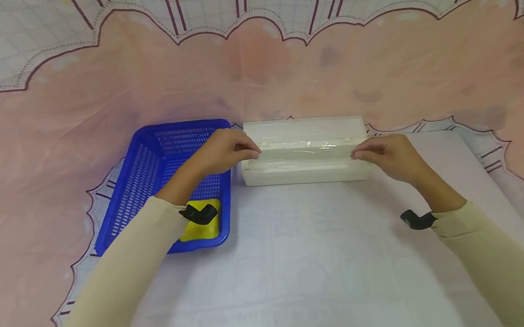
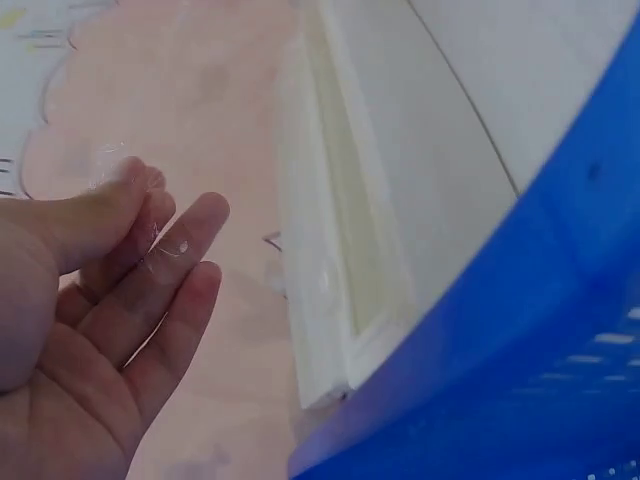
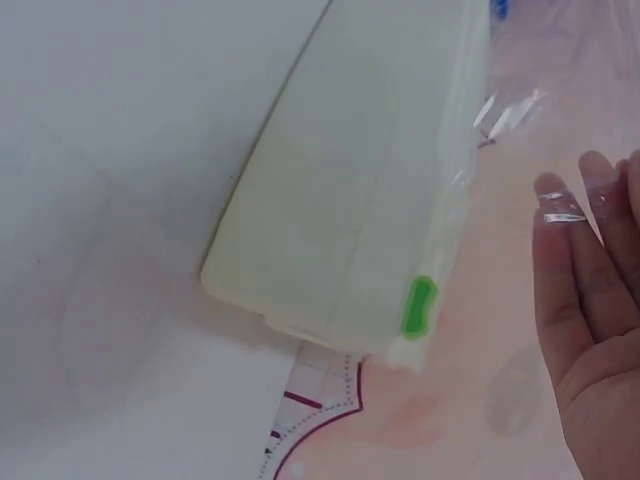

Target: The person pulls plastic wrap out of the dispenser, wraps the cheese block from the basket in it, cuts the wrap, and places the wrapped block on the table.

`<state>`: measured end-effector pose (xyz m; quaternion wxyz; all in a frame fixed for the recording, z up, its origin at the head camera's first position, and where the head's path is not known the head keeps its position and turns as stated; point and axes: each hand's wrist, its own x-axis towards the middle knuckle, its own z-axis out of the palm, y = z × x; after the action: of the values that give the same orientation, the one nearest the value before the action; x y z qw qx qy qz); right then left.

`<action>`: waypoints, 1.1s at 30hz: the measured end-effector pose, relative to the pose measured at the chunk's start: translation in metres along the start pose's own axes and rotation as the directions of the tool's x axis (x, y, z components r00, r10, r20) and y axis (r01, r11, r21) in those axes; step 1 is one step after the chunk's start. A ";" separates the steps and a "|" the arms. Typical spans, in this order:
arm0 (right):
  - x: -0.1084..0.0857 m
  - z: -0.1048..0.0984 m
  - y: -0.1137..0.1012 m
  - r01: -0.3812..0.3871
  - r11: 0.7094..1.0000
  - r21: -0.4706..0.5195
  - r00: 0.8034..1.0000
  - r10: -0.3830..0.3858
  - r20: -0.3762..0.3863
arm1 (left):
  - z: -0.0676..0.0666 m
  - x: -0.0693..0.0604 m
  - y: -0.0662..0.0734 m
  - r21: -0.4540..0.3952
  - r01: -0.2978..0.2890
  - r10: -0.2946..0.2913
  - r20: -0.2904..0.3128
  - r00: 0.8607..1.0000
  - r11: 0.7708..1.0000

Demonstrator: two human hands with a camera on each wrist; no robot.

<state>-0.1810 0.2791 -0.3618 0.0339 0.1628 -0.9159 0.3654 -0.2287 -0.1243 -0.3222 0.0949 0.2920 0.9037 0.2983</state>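
Observation:
A long white box with its lid raised stands at the back of the table, like a cling film dispenser. Above it, clear plastic film stretches between the two hands. My left hand pinches one end of the film between thumb and forefinger, over the basket's right rim. On the other side, my right hand pinches the opposite end near the box's right end. Wrinkled film clings to the fingers in the right wrist view. A green piece shows on the box's end.
Left of the box, close beside it, is a blue perforated basket. A yellow item lies in its near right corner, partly hidden by the left wrist's black mount. White sheeting covers the table, and patterned pinkish cloth hangs behind.

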 end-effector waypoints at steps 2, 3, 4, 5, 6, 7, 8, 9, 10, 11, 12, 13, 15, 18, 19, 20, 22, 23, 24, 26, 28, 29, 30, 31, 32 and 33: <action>-0.003 -0.003 -0.001 0.024 1.000 0.019 0.999 -0.024 -0.029 | 0.000 -0.006 0.004 -0.021 -0.013 0.012 -0.028 1.000 1.000; -0.005 -0.004 -0.003 0.039 0.999 0.032 0.998 -0.037 -0.046 | 0.001 -0.009 0.005 -0.035 -0.019 0.018 -0.042 0.999 0.999; -0.006 -0.005 -0.004 0.063 0.997 0.041 0.996 -0.060 -0.060 | 0.001 -0.013 0.006 -0.049 -0.024 0.022 -0.053 0.998 0.999; -0.007 -0.006 -0.007 0.089 0.995 0.043 0.994 -0.085 -0.075 | 0.001 -0.016 0.007 -0.061 -0.031 0.027 -0.065 0.998 0.998; -0.008 -0.007 -0.010 0.112 0.993 0.039 0.990 -0.108 -0.089 | 0.002 -0.019 0.008 -0.075 -0.035 0.029 -0.077 0.997 0.997; -0.010 -0.008 -0.012 0.135 0.990 0.044 0.986 -0.130 -0.103 | 0.002 -0.022 0.009 -0.092 -0.036 0.028 -0.090 0.996 0.995; -0.011 -0.009 -0.015 0.156 0.986 0.051 0.982 -0.149 -0.115 | 0.003 -0.025 0.010 -0.108 -0.038 0.026 -0.104 0.994 0.993; -0.012 -0.009 -0.018 0.171 0.983 0.067 0.979 -0.162 -0.125 | 0.003 -0.029 0.010 -0.125 -0.040 0.026 -0.118 0.993 0.991; -0.014 -0.010 -0.021 0.180 0.979 0.094 0.978 -0.167 -0.129 | 0.003 -0.032 0.011 -0.138 -0.044 0.026 -0.132 0.991 0.989; -0.016 -0.010 -0.024 0.188 0.976 0.110 0.976 -0.173 -0.133 | 0.004 -0.035 0.011 -0.146 -0.050 0.028 -0.146 0.989 0.988; -0.018 -0.010 -0.027 0.197 0.972 0.128 0.974 -0.179 -0.137 | 0.004 -0.038 0.012 -0.154 -0.059 0.034 -0.159 0.987 0.986; -0.020 -0.011 -0.031 0.206 0.969 0.140 0.972 -0.186 -0.143 | 0.004 -0.041 0.013 -0.160 -0.070 0.042 -0.171 0.984 0.985; -0.025 -0.011 -0.037 0.235 0.960 0.154 0.965 -0.211 -0.157 | 0.003 -0.048 0.015 -0.170 -0.096 0.062 -0.194 0.979 0.981; -0.032 -0.013 -0.046 0.287 0.946 0.150 0.948 -0.258 -0.189 | 0.004 -0.057 0.018 -0.209 -0.139 0.092 -0.221 0.971 0.968; -0.034 -0.014 -0.049 0.297 0.943 0.147 0.943 -0.267 -0.198 | 0.004 -0.060 0.019 -0.222 -0.151 0.099 -0.230 0.968 0.963; -0.036 -0.014 -0.051 0.306 0.940 0.150 0.940 -0.273 -0.204 | 0.004 -0.063 0.021 -0.236 -0.166 0.109 -0.236 0.966 0.958; -0.041 -0.015 -0.057 0.315 0.934 0.172 0.938 -0.277 -0.210 | 0.004 -0.069 0.023 -0.266 -0.196 0.132 -0.241 0.961 0.944; -0.043 -0.015 -0.060 0.317 0.931 0.178 0.937 -0.279 -0.211 | 0.005 -0.072 0.025 -0.279 -0.210 0.144 -0.240 0.960 0.937; -0.045 -0.015 -0.062 0.322 0.927 0.193 0.936 -0.281 -0.211 | 0.005 -0.075 0.027 -0.286 -0.225 0.158 -0.236 0.959 0.931; -0.050 -0.015 -0.066 0.335 0.916 0.220 0.933 -0.291 -0.210 | 0.005 -0.081 0.030 -0.299 -0.257 0.194 -0.223 0.955 0.919; -0.055 -0.015 -0.071 0.357 0.896 0.265 0.927 -0.305 -0.218 | 0.005 -0.086 0.034 -0.300 -0.286 0.227 -0.217 0.949 0.910; -0.058 -0.015 -0.073 0.374 0.880 0.293 0.922 -0.316 -0.225 | 0.004 -0.088 0.036 -0.300 -0.300 0.241 -0.218 0.946 0.906; -0.060 -0.015 -0.075 0.392 0.863 0.319 0.915 -0.329 -0.235 | 0.003 -0.090 0.039 -0.294 -0.315 0.255 -0.223 0.941 0.903; -0.062 -0.015 -0.077 0.413 0.845 0.339 0.906 -0.344 -0.246 | 0.002 -0.092 0.042 -0.286 -0.326 0.265 -0.231 0.936 0.901; -0.064 -0.016 -0.079 0.433 0.824 0.365 0.898 -0.358 -0.256 | 0.001 -0.094 0.045 -0.273 -0.335 0.273 -0.242 0.931 0.902; -0.065 -0.016 -0.081 0.458 0.799 0.390 0.886 -0.377 -0.271 | -0.001 -0.097 0.048 -0.261 -0.345 0.281 -0.254 0.926 0.901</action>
<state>-0.0940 0.2524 -0.3088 0.1582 0.3311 -0.7424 0.5606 -0.1277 -0.1496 -0.2931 -0.0070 0.3831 0.7934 0.4730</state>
